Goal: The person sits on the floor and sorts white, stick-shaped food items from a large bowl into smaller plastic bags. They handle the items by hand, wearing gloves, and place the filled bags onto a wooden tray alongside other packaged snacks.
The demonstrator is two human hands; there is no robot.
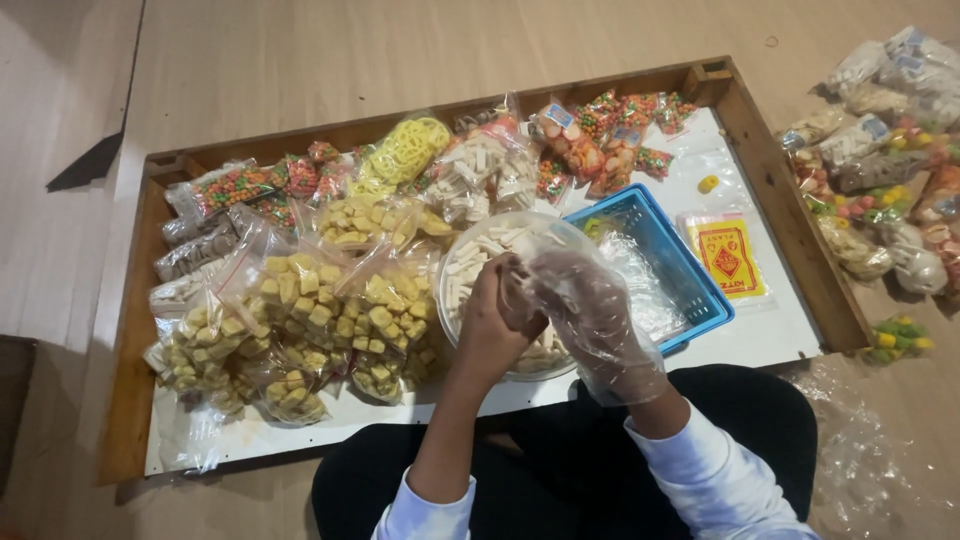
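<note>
1. Clear plastic everywhere: a thin plastic glove (598, 325) covers the right hand (590, 310), fingers loosely curled; whether it grips anything I cannot tell.
2. Left hand (492, 325) bare, fingers closed on the glove's edge at the right hand's fingertips.
3. Both hands sit directly over the bowl (470, 262) of pale stick snacks (482, 245); neither touches the sticks.
4. Landmark is the bowl. Left of it: many filled bags of yellow cube snacks (300, 320). Behind it: bags of white sticks (480, 170), yellow rings (405, 150) and coloured pellets.
5. Right of the bowl, touching it: a blue basket (690, 270) holding clear bags.
6. Judgement: much bagging looks done; the bowl's sticks are still loose, so that batch remains.
7. All rests in a wooden tray (790, 220) with a white surface.
</note>
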